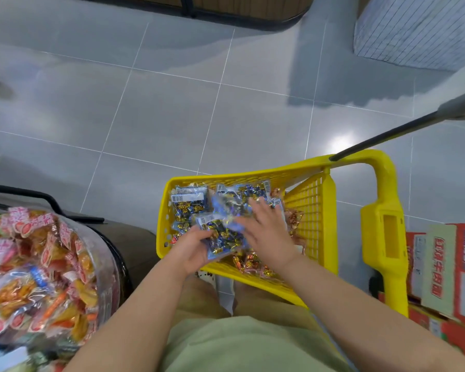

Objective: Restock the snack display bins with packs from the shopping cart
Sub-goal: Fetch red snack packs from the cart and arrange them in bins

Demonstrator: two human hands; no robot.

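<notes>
Left hand [192,249] gripped a blue pack [222,238] of gold-wrapped sweets, fingers [203,234] curled narrow around its near-left edge, thumb on top. The pack was held low inside the shopping cart [310,208], just above the pile.

Right hand [266,234] was just right of the left fingers, palm down, with its fingers [255,208] stretched fairly wide and straight over a second blue pack [226,210]. That pack was motion-blurred, so it was unclear whether the thumb caught it underneath. The two hands were near each other, with the held pack between them.

More blue packs [188,202] lay just beyond the left fingers, against the cart's far-left corner. Orange-gold packs [253,261] sat under and behind the right wrist, and more of them [294,218] lay to the right of the right fingers, by the mesh wall. The yellow cart handle [384,237] was well right of both hands.

The display bin [109,264], clear-walled and heaped with pink and orange snack packs [38,264], stood well left of the left fingers, apart from the cart. Cardboard boxes [446,267] were far right, past the handle. Grey tile floor [172,116] lay beyond the fingers. A dark pole [381,138] slanted across above the cart's far rim.
</notes>
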